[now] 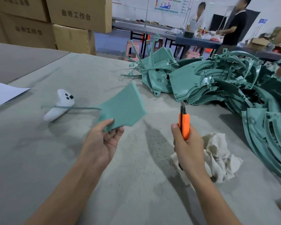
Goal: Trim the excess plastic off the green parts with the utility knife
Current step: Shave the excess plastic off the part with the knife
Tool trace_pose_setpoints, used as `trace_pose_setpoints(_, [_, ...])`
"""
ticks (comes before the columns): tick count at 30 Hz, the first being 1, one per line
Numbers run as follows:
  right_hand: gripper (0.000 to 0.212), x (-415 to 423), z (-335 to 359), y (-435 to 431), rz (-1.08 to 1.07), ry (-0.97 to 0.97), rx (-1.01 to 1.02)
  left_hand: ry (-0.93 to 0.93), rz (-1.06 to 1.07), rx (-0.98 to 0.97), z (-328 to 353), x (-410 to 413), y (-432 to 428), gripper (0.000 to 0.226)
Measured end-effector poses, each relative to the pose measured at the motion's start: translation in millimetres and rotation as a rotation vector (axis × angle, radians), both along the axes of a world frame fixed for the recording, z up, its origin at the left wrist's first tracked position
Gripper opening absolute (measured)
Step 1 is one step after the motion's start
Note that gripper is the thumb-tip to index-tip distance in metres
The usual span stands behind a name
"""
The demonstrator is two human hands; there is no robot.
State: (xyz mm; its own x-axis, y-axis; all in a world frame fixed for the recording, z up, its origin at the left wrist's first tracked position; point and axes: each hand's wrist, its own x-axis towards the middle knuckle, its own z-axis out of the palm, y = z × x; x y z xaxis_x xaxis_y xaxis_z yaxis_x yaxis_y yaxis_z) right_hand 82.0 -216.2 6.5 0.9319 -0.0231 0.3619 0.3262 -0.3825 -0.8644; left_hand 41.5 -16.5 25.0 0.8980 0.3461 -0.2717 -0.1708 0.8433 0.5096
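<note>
- The part [122,109] is a flat green piece, wide at one end. It is up in the air over the middle of the worktop [39,159], touching nothing else. It looks a bit blurry.
- The left hand [104,138] pinches the near corner of the part, thumb on top and fingers under it.
- The knife [184,122] is orange, and its short blade sticks out, pointing up and away. It is just beside the part, to the right, but not on it.
- The right hand [188,143] is curled round the knife handle, with the thumb along its side.
- No cut is going on in this moment. I think the part is being turned to find an edge that needs a trim, or it is about to be put down. I cannot tell which.
- A big pile [217,85] of green parts runs along the right edge, up to the far right corner. I cannot tell which of them are trimmed, so it seems a lot of work may be left.
- Thin green strips [133,62] stick up at the far edge, left of the pile. They may be cut-off bits.
- A crumpled rag [217,156] lies near the right edge, behind the right hand.
- A white controller [60,104] lies toward the left, with a thin strip across it.
- A sheet of paper [3,93] sits at the left edge.
- Brown boxes [71,21] stand behind the worktop, and two people stand at another table far back.
</note>
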Motion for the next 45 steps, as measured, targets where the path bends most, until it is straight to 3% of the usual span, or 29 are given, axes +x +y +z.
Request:
trace_pose_setpoints(5, [0.028, -13, 3, 16, 0.138, -0.139, -0.007, -0.079, -0.020, -0.120, 4, -5, -6, 0.039])
trace_pose_setpoints(8, [0.022, -16, 4, 24, 0.182, -0.234, -0.127, -0.079, -0.054, -0.155, 4, -6, -11, 0.042])
trace_pose_setpoints(15, [0.020, -12, 3, 28, 0.182, -0.309, -0.184, -0.093, -0.135, -0.107, 3, -9, -16, 0.045])
trace_pose_setpoints(21, [0.016, -23, -9, 31, 0.371, -0.344, -0.512, -0.076, -0.122, -0.032, 2, -6, -14, 0.025])
trace_pose_setpoints(24, [0.015, -27, -3, 28, 0.380, -0.376, -0.307, -0.029, -0.083, -0.031, -2, -3, -6, 0.021])
trace_pose_setpoints(27, [0.021, -19, 1, 19, 0.139, -0.282, -0.037, 0.012, -0.014, -0.013, -4, -2, 9, 0.023])
trace_pose_setpoints(31, [0.008, 3, -7, -6, -0.152, 0.007, -0.388, 0.118, -0.017, 0.345, -4, -2, 18, 0.018])
trace_pose_setpoints(35, [0.025, 4, -6, -11, 0.031, 0.158, -0.448, 0.219, -0.028, 0.639, -8, -3, 19, 0.012])
trace_pose_setpoints(37, [0.031, 4, -2, -16, -0.001, 0.083, -0.466, 0.257, -0.050, 0.666, -10, -2, 20, 0.009])
trace_pose_setpoints(38, [0.037, 5, -1, -23, -0.078, 0.051, -0.587, 0.268, -0.062, 0.651, -11, -2, 20, 0.010])
trace_pose_setpoints(39, [0.046, 7, -1, -30, -0.153, 0.079, -0.767, 0.262, -0.077, 0.625, -11, -1, 20, 0.011])
trace_pose_setpoints(41, [0.061, 12, 0, -47, -0.176, 0.328, -1.077, 0.215, -0.116, 0.546, -10, -1, 18, 0.016])
trace_pose_setpoints(43, [0.050, 20, -3, -61, -0.108, 0.468, -1.065, 0.174, -0.131, 0.486, -9, 0, 18, 0.022])
trace_pose_setpoints(45, [0.024, 27, -2, -69, -0.145, 0.286, -0.813, 0.167, -0.131, 0.491, -9, -1, 16, 0.024])
